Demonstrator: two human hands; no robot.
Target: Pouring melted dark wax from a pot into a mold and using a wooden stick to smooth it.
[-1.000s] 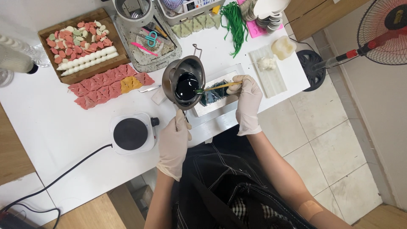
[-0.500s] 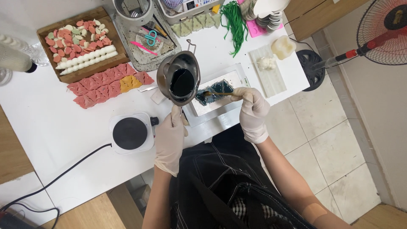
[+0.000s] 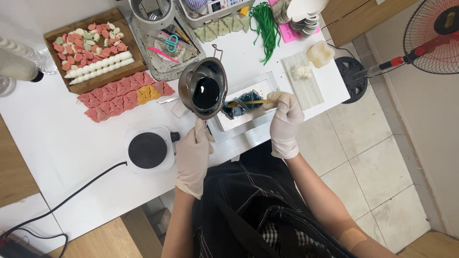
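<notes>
While the view is looking straight down from the person's head, both gloved hands are working over a white counter [image 3: 57, 138]. The left hand [image 3: 193, 155] is closing its grip around the handle of a small metal pouring pot [image 3: 203, 87], holding it raised just above the counter's near half. Dark teal liquid [image 3: 205, 92] is filling the pot's bowl. The right hand [image 3: 285, 123] is pinching a thin stick [image 3: 248, 102] between its fingers, its grip closed on the stick's end, and the stick's tip is reaching toward the pot's rim. Just beneath the stick, a white rectangular mould tray [image 3: 248, 107] is lying on the counter, with dark teal filling showing in its cavities. Near the left hand, a small electric hotplate [image 3: 147, 149] with a black round top is sitting at the counter's near edge, its black cable trailing off to the left. Farther back, pink and orange triangular pieces [image 3: 122, 95] are lying in rows, and a wooden tray [image 3: 91, 50] is holding pink, green and white pieces. Green strands [image 3: 265, 24] are lying at the counter's far side. On the tiled floor to the right, a standing fan [image 3: 430, 38] is partly showing.
</notes>
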